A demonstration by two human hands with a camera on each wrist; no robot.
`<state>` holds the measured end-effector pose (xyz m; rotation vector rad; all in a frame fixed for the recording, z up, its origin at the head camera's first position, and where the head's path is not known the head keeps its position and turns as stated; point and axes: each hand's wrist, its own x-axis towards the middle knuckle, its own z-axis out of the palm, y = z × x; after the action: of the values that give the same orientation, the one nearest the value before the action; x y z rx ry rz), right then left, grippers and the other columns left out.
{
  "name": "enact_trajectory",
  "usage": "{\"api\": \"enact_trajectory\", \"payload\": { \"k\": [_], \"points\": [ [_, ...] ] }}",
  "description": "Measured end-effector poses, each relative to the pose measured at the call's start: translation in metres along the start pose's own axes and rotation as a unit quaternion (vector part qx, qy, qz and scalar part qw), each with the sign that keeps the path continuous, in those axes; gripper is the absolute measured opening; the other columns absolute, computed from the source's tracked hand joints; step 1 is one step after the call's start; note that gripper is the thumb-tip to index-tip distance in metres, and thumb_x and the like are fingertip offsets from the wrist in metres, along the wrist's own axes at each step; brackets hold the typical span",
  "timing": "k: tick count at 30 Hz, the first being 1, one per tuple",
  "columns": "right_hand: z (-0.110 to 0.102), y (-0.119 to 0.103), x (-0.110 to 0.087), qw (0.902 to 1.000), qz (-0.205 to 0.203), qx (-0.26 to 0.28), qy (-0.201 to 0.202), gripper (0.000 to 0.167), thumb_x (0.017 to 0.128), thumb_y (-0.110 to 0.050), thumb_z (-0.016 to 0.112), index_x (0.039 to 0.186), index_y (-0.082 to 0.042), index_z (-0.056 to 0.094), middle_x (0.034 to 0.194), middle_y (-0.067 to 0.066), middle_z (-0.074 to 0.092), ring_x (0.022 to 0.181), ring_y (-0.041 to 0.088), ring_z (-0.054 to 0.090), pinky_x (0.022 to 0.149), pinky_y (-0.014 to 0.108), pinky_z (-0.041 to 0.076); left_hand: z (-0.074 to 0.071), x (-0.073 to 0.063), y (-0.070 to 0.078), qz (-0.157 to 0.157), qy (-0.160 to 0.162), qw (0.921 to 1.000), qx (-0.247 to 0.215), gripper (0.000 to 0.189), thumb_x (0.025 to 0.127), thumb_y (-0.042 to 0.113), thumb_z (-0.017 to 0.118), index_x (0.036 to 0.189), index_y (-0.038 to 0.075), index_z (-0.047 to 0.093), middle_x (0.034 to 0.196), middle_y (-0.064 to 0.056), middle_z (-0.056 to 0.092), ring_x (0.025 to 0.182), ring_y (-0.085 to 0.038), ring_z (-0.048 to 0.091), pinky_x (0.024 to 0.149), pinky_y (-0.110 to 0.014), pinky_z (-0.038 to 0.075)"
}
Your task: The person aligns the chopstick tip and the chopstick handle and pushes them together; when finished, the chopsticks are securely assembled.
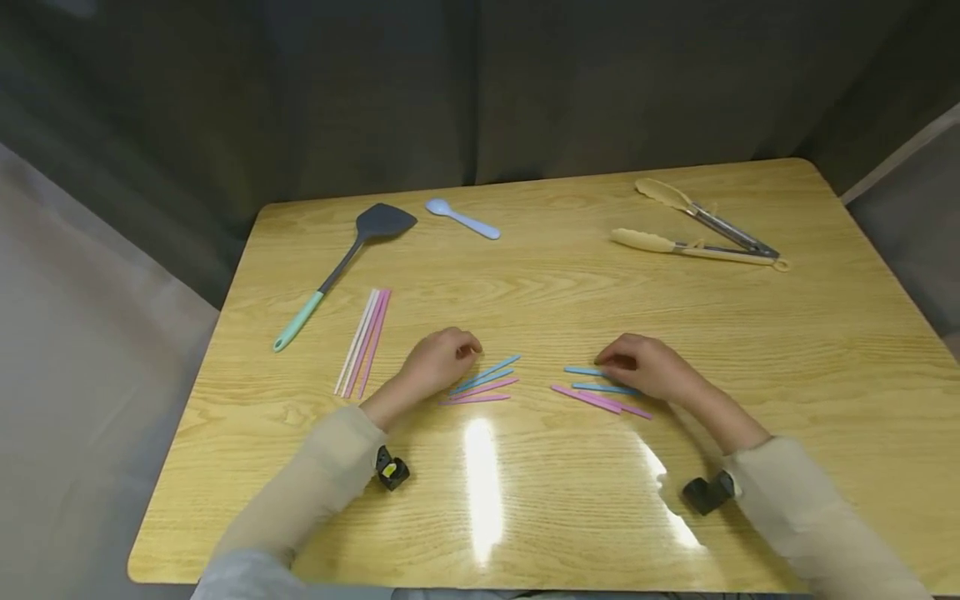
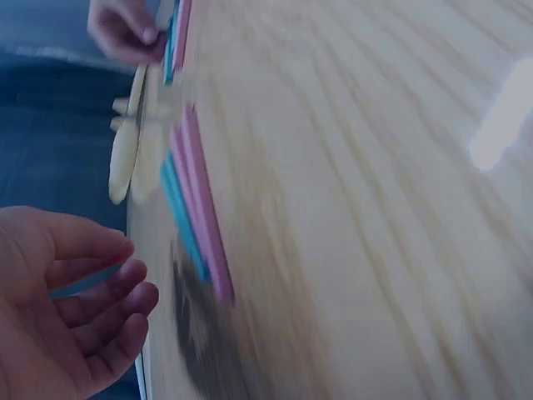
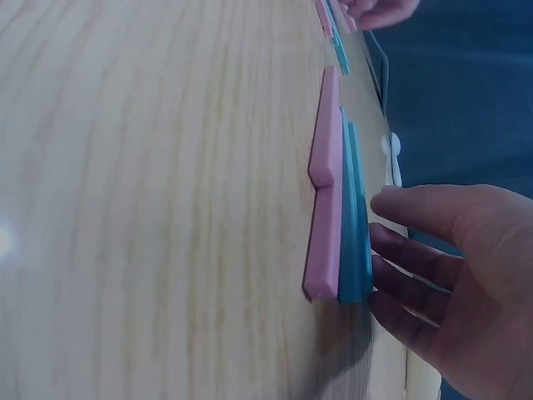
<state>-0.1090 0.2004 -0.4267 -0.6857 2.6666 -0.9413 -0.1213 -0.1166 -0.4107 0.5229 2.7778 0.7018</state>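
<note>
My left hand, fingers loosely curled and holding nothing, hovers by the left ends of a small fan of sticks. Blue sticks lie on its far side, pink sticks on the near side. In the left wrist view a gap shows between thumb and fingers. My right hand is over the far side of a second group, its fingertips right at the blue sticks and partly covering them in the head view. Pink sticks lie nearer to me. The right fingers are relaxed, with thumb and fingertips apart.
Longer white sticks and pink sticks lie side by side left of my left hand. Behind them is a dark spatula with a mint handle. A pale blue spoon and spread tongs lie toward the table's far edge.
</note>
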Motion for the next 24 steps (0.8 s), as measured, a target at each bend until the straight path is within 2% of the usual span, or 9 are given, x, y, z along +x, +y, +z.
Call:
{"api": "enact_trajectory", "payload": {
  "k": [3,7,12,17,24],
  "points": [
    [0.002,-0.001,0.001,0.9998,-0.013,-0.016,0.001,0.016,0.083,-0.009,0.063,0.097,-0.003,0.065,0.086,0.003,0.06,0.075,0.014,0.054,0.065,0.028,0.045,0.007,0.005,0.01,0.028,-0.016,0.9991,0.029,0.011,0.085,0.017,0.059,0.089,0.012,0.068,0.084,0.001,0.06,0.075,-0.011,0.054,0.069,-0.027,0.045],
    [0.005,-0.002,0.003,0.9984,-0.032,-0.045,0.006,0.015,0.081,-0.009,0.065,0.095,-0.003,0.066,0.085,0.002,0.059,0.073,0.013,0.052,0.064,0.028,0.045,0.014,0.011,0.017,0.054,-0.021,0.996,0.067,0.01,0.085,0.018,0.06,0.087,0.012,0.068,0.08,0.002,0.059,0.071,-0.01,0.052,0.064,-0.024,0.044],
    [0.008,-0.003,0.004,0.9943,-0.05,-0.094,0.008,0.014,0.079,-0.012,0.068,0.091,-0.007,0.065,0.085,0.002,0.058,0.072,0.013,0.051,0.062,0.029,0.044,0.018,0.014,0.021,0.06,-0.028,0.993,0.098,0.011,0.086,0.019,0.059,0.086,0.014,0.068,0.08,0.003,0.059,0.071,-0.01,0.053,0.06,-0.023,0.044],
    [0.01,-0.004,0.004,0.9922,-0.05,-0.114,0.004,0.014,0.077,-0.011,0.069,0.089,-0.008,0.064,0.087,0.002,0.057,0.073,0.015,0.052,0.061,0.03,0.045,0.02,0.014,0.024,0.075,-0.02,0.989,0.126,0.009,0.085,0.018,0.06,0.085,0.014,0.068,0.079,0.002,0.06,0.071,-0.012,0.055,0.058,-0.023,0.045],
    [0.009,-0.006,0.003,0.9893,-0.05,-0.136,0.011,0.013,0.077,-0.01,0.07,0.088,-0.01,0.063,0.085,0.0,0.055,0.071,0.014,0.051,0.057,0.028,0.044,0.024,0.018,0.028,0.11,0.011,0.9822,0.152,0.007,0.083,0.014,0.062,0.079,0.012,0.067,0.073,0.001,0.059,0.064,-0.012,0.055,0.054,-0.022,0.045]
  ]
}}
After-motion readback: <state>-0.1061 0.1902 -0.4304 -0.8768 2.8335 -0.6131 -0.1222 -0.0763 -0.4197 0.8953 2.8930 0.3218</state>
